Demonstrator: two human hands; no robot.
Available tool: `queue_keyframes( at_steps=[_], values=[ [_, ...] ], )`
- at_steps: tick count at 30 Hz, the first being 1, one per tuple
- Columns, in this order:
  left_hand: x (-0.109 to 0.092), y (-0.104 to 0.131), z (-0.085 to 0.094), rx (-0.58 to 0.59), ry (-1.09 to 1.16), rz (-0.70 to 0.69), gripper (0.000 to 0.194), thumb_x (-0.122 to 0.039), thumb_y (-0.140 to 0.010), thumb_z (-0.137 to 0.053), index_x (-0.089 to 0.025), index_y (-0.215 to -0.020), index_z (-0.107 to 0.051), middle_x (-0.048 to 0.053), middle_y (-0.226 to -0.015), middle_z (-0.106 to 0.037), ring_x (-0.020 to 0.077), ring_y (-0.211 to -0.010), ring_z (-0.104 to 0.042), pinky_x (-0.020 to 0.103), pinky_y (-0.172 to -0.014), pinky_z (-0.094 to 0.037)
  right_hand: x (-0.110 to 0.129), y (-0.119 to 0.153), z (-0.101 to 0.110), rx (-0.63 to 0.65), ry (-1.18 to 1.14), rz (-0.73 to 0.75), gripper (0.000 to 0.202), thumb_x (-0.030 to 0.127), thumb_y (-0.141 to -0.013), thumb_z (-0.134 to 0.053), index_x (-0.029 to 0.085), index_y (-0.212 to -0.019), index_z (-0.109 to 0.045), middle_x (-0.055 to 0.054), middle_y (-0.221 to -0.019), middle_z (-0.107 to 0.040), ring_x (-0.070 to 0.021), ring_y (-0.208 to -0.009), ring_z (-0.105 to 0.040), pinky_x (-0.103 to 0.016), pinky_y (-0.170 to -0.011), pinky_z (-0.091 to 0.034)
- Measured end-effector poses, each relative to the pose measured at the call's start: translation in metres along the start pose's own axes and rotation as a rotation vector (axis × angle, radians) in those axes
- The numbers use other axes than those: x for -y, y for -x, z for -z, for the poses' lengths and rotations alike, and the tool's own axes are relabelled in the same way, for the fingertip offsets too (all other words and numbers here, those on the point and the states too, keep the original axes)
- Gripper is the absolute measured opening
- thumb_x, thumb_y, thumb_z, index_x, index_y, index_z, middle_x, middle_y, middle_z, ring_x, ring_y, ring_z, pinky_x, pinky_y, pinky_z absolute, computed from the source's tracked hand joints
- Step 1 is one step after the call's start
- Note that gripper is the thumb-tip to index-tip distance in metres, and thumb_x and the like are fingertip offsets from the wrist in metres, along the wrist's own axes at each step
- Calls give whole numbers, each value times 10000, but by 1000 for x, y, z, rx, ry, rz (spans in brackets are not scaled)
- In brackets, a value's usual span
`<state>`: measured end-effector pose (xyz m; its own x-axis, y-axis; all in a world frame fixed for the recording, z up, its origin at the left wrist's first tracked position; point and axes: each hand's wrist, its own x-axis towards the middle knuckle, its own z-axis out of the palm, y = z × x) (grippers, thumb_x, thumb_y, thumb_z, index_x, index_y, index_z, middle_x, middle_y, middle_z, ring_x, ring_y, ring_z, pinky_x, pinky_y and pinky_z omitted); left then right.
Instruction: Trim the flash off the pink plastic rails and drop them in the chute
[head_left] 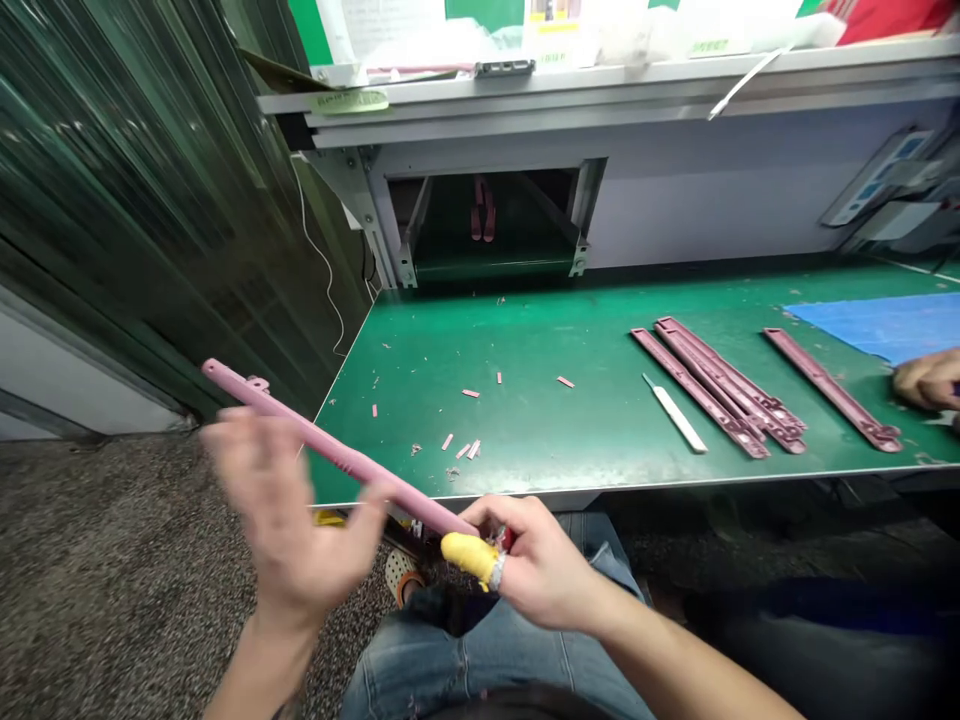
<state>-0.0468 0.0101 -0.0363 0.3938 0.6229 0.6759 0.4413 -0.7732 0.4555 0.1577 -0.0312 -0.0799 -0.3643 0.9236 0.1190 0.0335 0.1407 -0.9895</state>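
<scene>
A long pink plastic bar (352,460) slants above the front left edge of the green table. Its lower right end is in my right hand (536,560), whose fingers are wrapped round it; a yellow cover sits on the thumb. Something red shows between those fingers. My left hand (289,510), blurred, is beside the bar's left part with fingers spread and the thumb by its underside. On the table at the right lie several pink bars (724,390), hollow side up, one of them apart from the others (832,390). A white-handled knife (679,418) lies to their left.
Small pink scraps (471,393) lie scattered over the green table (540,330). Behind it, more pink pieces (483,215) show in an opening under a shelf (600,95). Another person's hand (930,380) is at the right edge by a blue sheet (885,322).
</scene>
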Motion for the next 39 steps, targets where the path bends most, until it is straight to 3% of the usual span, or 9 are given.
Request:
queue_keyframes(
  at_steps=[6, 9, 11, 13, 17, 19, 25, 33, 39],
  values=[
    [-2, 4, 9, 285, -249, -258, 381, -226, -901, -509, -223, -1280, -551, 94, -1089, -671, 218, -998, -634, 358, -840, -551, 20, -7, 34, 227, -195, -91, 298, 411, -784, -700, 143, -792, -571, 17, -672, -544, -77, -577, -460, -197, -540, -382],
    [-3, 0, 24, 424, -340, -327, 466, -85, -872, -510, -187, -1327, -499, 111, -1168, -640, 215, -1084, -596, 350, -912, -520, 24, -6, 42, 241, -178, 22, 387, 487, -846, -602, 158, -1044, -554, -19, -790, -588, -94, -620, -504, -221, -587, -424],
    [-1, -6, 36, 473, -406, -341, 501, -69, -867, -503, -191, -1352, -469, 116, -1241, -613, 229, -1150, -566, 370, -956, -496, 23, -3, 46, 192, -17, 121, 378, 479, -933, -454, 178, -1149, -528, -27, -827, -596, -98, -637, -506, -224, -603, -422],
    [1, -13, 47, 512, -476, -388, 523, -74, -872, -489, -201, -1376, -439, 109, -1311, -579, 246, -1222, -519, 421, -1025, -442, 21, -1, 46, 142, 250, 234, 352, 436, -979, -352, 181, -1068, -577, -26, -793, -602, -108, -649, -515, -231, -614, -408],
    [1, -23, 57, 563, -526, -534, 493, -79, -893, -440, -185, -1374, -439, 91, -1353, -550, 245, -1301, -441, 473, -1107, -336, 17, -3, 33, 65, 854, 513, 454, 592, -900, -432, 172, -843, -595, -24, -684, -562, -134, -594, -469, -255, -527, -315],
    [-2, -27, 57, 571, -530, -581, 462, -84, -899, -424, -185, -1347, -472, 88, -1341, -561, 249, -1300, -443, 485, -1112, -324, 15, -9, 27, 12, 1063, 566, 438, 592, -886, -466, 178, -786, -567, -13, -652, -529, -133, -563, -427, -266, -490, -247],
    [-11, -34, 59, 595, -564, -659, 411, -76, -886, -433, -126, -1281, -537, 119, -1293, -596, 285, -1244, -500, 503, -1116, -299, 16, -21, 27, 44, 1222, 575, 219, 328, -894, -546, 191, -730, -500, 3, -664, -535, -125, -570, -402, -287, -489, -172],
    [-15, -12, 63, 507, -582, -494, 575, -125, -883, -470, -157, -1444, -350, 93, -1270, -616, 272, -1143, -561, 465, -1040, -355, 22, -19, 30, -33, 1148, 678, 268, 192, -945, -377, 197, -692, -467, -4, -617, -480, -141, -546, -368, -297, -496, -213],
    [-27, 9, 46, 345, -503, -248, 650, -104, -808, -616, -169, -1418, -400, 88, -1195, -649, 214, -1006, -612, 348, -851, -482, 26, -22, 31, -131, 1146, 694, 315, 177, -947, -321, 188, -687, -500, -18, -613, -464, -151, -551, -361, -302, -510, -225]
  ],
)
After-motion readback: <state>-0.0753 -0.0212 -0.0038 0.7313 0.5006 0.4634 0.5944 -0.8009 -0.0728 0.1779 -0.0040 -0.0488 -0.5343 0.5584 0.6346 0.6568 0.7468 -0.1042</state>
